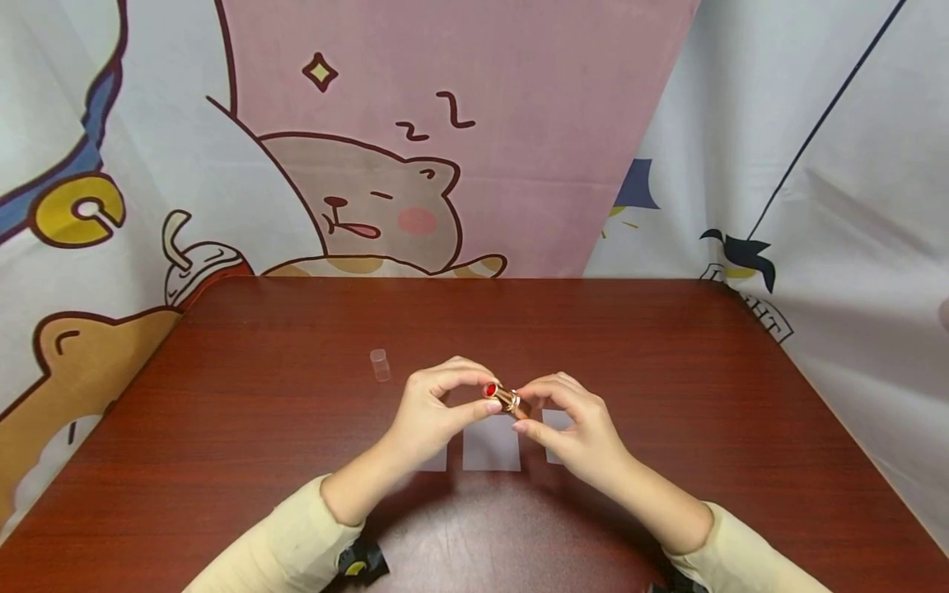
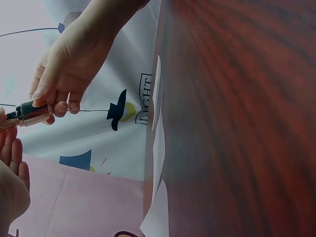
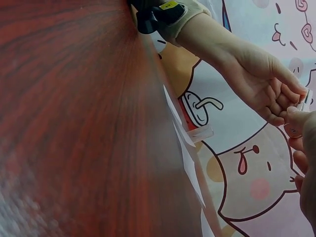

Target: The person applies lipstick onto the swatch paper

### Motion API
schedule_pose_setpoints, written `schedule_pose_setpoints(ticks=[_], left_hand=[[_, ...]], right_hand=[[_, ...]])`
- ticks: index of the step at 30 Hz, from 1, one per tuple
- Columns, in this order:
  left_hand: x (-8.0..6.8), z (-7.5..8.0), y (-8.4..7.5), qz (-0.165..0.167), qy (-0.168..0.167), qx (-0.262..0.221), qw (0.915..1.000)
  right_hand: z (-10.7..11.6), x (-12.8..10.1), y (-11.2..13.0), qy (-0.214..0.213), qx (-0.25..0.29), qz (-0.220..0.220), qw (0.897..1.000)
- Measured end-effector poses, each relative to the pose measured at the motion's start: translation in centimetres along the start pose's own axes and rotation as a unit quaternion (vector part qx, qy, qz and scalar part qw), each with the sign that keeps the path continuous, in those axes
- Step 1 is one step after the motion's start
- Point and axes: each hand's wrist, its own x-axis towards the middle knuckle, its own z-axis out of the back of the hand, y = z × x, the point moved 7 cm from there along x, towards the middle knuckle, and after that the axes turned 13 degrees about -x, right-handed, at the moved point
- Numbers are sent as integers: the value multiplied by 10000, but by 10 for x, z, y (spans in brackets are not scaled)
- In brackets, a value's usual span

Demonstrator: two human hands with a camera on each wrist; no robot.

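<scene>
Between both hands, above the table, is an uncapped lipstick (image 1: 508, 400) in a shiny gold tube, its red tip facing up and left in the head view. My left hand (image 1: 437, 403) pinches the tube's upper part between thumb and fingers. At the lower end, my right hand (image 1: 578, 424) grips the base with thumb and fingertips. In the left wrist view the tube (image 2: 32, 113) lies across, held from both ends. The right wrist view shows the tube only partly, behind the fingers. A clear cap (image 1: 381, 365) stands on the table, left of and beyond my left hand.
Under the hands, several white paper pieces lie in a row on the dark red-brown table, the middle paper (image 1: 491, 445) showing most. A printed cloth (image 1: 534, 148) with cartoon animals hangs behind the table (image 1: 296, 329) and at its sides.
</scene>
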Motion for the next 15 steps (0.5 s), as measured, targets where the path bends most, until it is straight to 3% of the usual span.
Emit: schedule_pose_setpoints(ticks=[7, 15], left_hand=[[0, 0, -1, -48, 52, -3, 10000], [-1, 0, -1, -28, 46, 32, 10000]], right_hand=[[1, 2, 6, -140, -88, 359, 9992], [-2, 0, 6, -57, -147, 453, 9988]])
